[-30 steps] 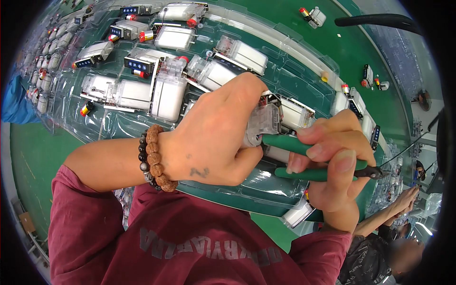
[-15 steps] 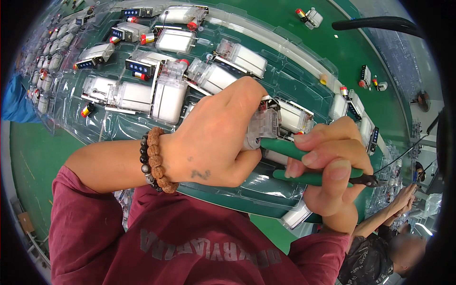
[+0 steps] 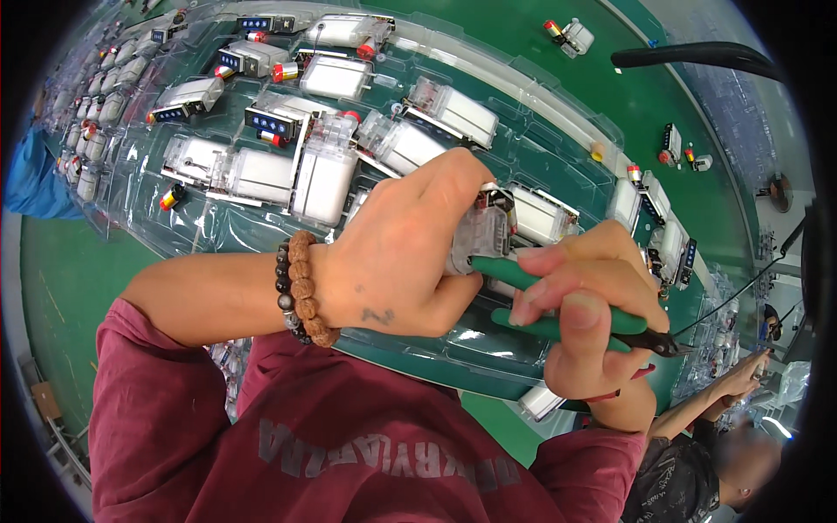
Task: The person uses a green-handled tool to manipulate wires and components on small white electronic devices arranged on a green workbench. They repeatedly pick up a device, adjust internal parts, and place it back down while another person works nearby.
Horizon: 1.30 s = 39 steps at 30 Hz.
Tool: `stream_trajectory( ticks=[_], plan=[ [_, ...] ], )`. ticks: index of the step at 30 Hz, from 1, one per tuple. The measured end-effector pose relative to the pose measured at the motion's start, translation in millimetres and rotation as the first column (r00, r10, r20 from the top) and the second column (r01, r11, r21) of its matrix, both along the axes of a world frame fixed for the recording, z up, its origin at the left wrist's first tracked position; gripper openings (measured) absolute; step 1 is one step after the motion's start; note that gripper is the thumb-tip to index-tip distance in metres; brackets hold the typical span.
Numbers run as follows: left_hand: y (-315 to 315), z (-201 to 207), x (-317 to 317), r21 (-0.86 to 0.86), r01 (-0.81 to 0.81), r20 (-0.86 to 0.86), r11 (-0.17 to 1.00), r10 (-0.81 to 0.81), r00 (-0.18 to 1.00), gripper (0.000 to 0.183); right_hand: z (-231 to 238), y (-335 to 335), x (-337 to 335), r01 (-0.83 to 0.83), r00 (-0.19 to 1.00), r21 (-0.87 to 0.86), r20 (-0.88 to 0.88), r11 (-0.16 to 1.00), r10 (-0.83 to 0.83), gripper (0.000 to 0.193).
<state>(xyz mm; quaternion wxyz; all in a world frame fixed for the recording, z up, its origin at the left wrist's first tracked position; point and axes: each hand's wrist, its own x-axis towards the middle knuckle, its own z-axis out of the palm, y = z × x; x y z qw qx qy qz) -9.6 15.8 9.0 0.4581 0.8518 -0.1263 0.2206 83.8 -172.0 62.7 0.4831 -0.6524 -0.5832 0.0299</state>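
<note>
My left hand (image 3: 392, 253) is closed around a small device with a clear plastic housing (image 3: 482, 234); the palm hides much of it. In my right hand (image 3: 597, 301) are green-handled pliers (image 3: 540, 326), gripped with the handles apart toward the device. One handle's end reaches the clear housing, apparently touching its lower edge. The dark jaws (image 3: 654, 343) point away to the right, and their tips are hard to make out. Beneath both hands lies a clear plastic tray (image 3: 445, 344) with several white devices (image 3: 327, 187) in it.
Small red-and-gold cylinders (image 3: 173, 196) lie among the devices. One white unit (image 3: 540, 401) sits near the table's front edge. A black bar (image 3: 689, 52) juts in at upper right. Another person's hands (image 3: 741, 375) show at right. More devices crowd the far left.
My right hand and the pliers have shifted slightly left and down. The handle's end stays at the clear housing. The view has moved a little, so the tray appears farther right.
</note>
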Motion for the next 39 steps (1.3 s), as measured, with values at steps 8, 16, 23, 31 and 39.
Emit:
stream_trajectory(
  ticks=[8,16,23,31,39],
  plan=[
    [-1.4,-3.0,6.5,-0.002,-0.087,0.057,0.996,0.087,0.995,0.051,-16.1,-6.9,-10.8,0.085,0.981,0.187,-0.188,0.979,-0.049,0.012],
    [-1.2,-4.1,3.3,-0.031,-0.085,0.029,0.996,0.086,0.996,0.052,-18.9,-8.8,-8.1,0.069,0.97,0.16,-0.241,0.985,-0.029,0.013],
    [-0.4,-3.4,4.2,-0.005,-0.067,0.054,0.998,0.067,0.996,0.053,-24.5,-7.6,-12.7,0.047,0.988,0.212,-0.152,0.976,-0.014,0.015],
    [0.5,2.4,2.9,0.005,-0.041,0.039,0.999,0.041,0.998,0.053,-28.9,-6.6,-10.2,-0.058,0.998,0.268,-0.005,0.962,0.062,0.017],
    [-1.2,-6.1,4.9,0.022,-0.083,0.107,0.996,0.08,0.991,0.057,-23.0,-7.6,-10.3,-0.032,0.999,0.206,0.005,0.978,0.032,0.017]
  ],
)
